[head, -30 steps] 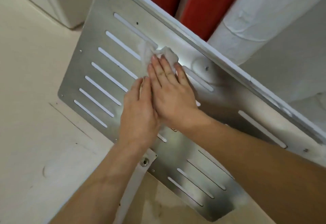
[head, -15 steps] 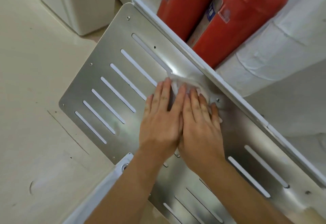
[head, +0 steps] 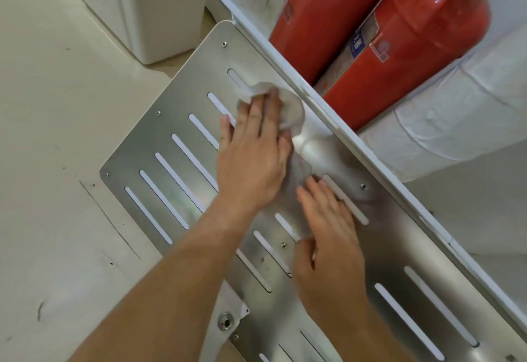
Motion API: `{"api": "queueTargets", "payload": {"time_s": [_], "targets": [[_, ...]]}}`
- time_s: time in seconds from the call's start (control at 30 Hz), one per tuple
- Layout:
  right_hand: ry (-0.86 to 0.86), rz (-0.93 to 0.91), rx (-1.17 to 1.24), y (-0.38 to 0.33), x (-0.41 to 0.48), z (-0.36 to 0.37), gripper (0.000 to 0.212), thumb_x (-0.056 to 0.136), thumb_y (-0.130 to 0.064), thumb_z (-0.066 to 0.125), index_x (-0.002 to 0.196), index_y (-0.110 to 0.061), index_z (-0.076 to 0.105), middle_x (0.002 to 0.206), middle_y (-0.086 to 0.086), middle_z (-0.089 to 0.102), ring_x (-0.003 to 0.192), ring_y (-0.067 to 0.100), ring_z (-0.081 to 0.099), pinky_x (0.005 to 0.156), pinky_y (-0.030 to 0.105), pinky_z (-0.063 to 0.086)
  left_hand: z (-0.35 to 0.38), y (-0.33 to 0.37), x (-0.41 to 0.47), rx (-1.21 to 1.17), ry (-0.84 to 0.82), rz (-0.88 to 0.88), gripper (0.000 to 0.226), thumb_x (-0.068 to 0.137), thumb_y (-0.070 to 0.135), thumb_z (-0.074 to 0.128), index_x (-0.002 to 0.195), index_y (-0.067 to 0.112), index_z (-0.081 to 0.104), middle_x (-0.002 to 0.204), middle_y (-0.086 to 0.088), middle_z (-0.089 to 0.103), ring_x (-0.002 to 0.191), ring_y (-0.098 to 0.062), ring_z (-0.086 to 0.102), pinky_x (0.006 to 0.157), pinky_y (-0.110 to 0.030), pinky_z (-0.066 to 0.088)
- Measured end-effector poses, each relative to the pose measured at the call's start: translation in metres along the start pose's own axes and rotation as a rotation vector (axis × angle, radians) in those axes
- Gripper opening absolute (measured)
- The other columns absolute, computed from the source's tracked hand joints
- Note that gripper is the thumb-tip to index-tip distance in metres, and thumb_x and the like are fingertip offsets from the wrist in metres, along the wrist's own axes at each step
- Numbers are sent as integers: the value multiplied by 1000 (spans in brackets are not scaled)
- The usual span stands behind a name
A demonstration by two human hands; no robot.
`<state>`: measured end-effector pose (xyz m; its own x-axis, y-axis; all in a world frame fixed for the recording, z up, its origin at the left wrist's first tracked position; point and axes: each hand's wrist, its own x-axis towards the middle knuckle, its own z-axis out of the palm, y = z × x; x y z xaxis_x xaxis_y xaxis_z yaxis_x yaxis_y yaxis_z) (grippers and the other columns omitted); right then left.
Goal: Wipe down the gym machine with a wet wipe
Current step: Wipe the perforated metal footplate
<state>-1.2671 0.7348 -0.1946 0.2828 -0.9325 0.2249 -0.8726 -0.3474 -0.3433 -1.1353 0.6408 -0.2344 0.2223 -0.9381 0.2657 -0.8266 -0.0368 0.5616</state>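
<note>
Both your hands lie on the gym machine's slotted metal plate [head: 159, 145]. Your left hand [head: 251, 159] presses the wet wipe [head: 292, 111] flat under straight fingers, close to the plate's far edge and near its upper corner. Your right hand [head: 328, 233] rests palm down on bare metal nearer the plate's middle, fingers relaxed and grasping nothing. Two red fire extinguishers [head: 413, 48] stand just beyond the white rail [head: 370, 156] along the plate's far edge.
</note>
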Motion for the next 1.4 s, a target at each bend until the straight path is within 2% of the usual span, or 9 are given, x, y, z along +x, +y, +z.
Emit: {"api": "queueTargets", "payload": {"time_s": [0.2,0.47,0.77,0.87,0.97,1.07,1.13,1.23,1.4], "targets": [[-58,-40,39,-15,9,3,68,75,-13,31,142,-23,40,152,-4,38,145,11,24,116,38,17,-18,-39,46,-70,-34,-234,57,101,45,22,154,27,11,161,-12,6,149,-26,-1,117,-51,8],[-24,20,24,-12,-17,7,66,78,-11,32,142,-17,44,154,-6,35,144,11,27,115,36,20,23,6,-96,52,-180,234,63,101,44,28,153,18,5,161,-9,11,149,-27,-1,118,-54,15],[-264,14,-140,-13,-14,13,78,76,-22,22,153,-16,9,161,7,12,150,23,6,116,49,24,-19,-54,30,-142,-52,-390,65,102,46,24,154,14,1,162,-8,-4,149,-20,-8,120,-49,4],[-240,-17,-91,-13,-12,12,75,80,-21,22,154,-19,9,162,4,9,150,20,2,117,48,24,-5,-31,-20,-120,-74,-305,61,102,45,23,154,18,9,162,-12,-2,149,-25,-8,120,-47,1],[-97,56,112,-6,-26,11,60,88,-22,27,148,-17,33,156,-2,29,146,12,20,117,34,27,22,11,-95,-63,-110,-128,56,103,44,23,151,16,23,158,-20,16,148,-34,7,118,-49,11],[23,141,182,4,-53,7,53,90,-20,32,140,-8,47,147,-7,41,135,4,36,110,22,34,41,51,-151,-74,-169,-20,60,102,46,6,154,18,1,156,-16,23,145,-34,21,112,-54,20],[0,163,125,11,-68,4,54,90,-23,32,139,-8,50,146,-6,43,135,4,37,107,32,39,37,57,-166,-66,-225,39,60,102,47,5,154,17,-3,156,-11,23,146,-32,20,112,-56,22],[-58,126,26,19,-81,3,59,84,-15,36,141,-16,47,147,0,45,136,14,39,102,44,44,17,36,-153,-159,-215,60,54,103,41,25,150,15,25,156,-8,30,146,-27,22,115,-52,28],[-113,150,74,13,-78,3,75,77,-5,41,146,-31,32,153,-5,34,137,10,34,107,28,33,-2,-6,-83,-288,113,-138,23,93,30,56,103,14,69,118,-6,57,106,-25,50,91,-36,41]]}}
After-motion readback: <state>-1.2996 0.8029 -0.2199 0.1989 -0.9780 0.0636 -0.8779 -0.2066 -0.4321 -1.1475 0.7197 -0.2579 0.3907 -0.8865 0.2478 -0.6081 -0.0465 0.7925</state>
